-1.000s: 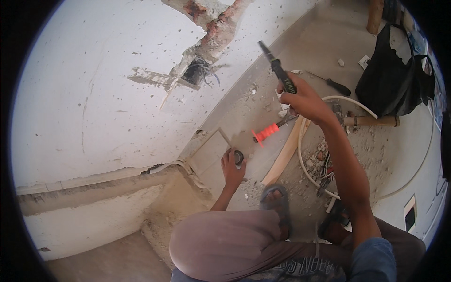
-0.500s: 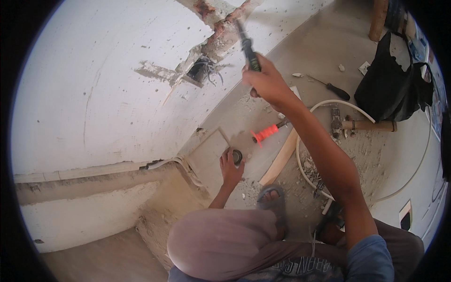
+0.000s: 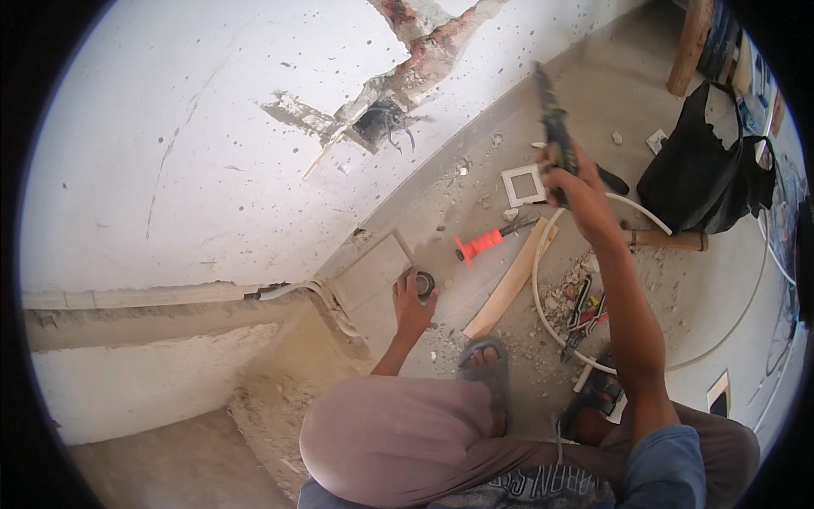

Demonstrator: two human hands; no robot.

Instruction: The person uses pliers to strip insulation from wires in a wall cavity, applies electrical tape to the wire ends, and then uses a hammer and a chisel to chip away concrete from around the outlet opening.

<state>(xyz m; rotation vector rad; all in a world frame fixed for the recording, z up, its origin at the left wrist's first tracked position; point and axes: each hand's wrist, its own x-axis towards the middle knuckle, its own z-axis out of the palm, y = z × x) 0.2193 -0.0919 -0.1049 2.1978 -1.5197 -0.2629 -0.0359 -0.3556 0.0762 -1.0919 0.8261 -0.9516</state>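
My right hand [image 3: 577, 191] grips a long dark tool [image 3: 552, 110] with green marks, raised above the floor and blurred at its tip. My left hand [image 3: 410, 307] is closed around a dark round roll [image 3: 425, 282], low beside a pale square panel [image 3: 363, 273] near the wall. To the right of that roll lie a chisel with an orange-pink handle guard [image 3: 482, 243], a bare wooden strip [image 3: 500, 297] and a small white square frame [image 3: 506, 182]. Pliers [image 3: 581, 316] lie among rubble inside a loop of cream tubing [image 3: 537, 301].
The white wall [image 3: 212, 153] has a chiselled channel and a recessed box [image 3: 377, 127] with loose wires. A black bag [image 3: 695, 182], a wooden-handled hammer [image 3: 678, 240] and timber [image 3: 691, 47] are at the right. A plastered ledge [image 3: 153, 373] runs lower left.
My right hand and its tool went up and left toward the wall's channel, then swung back right and lower. My left hand stays on the roll as the view shifts slightly.
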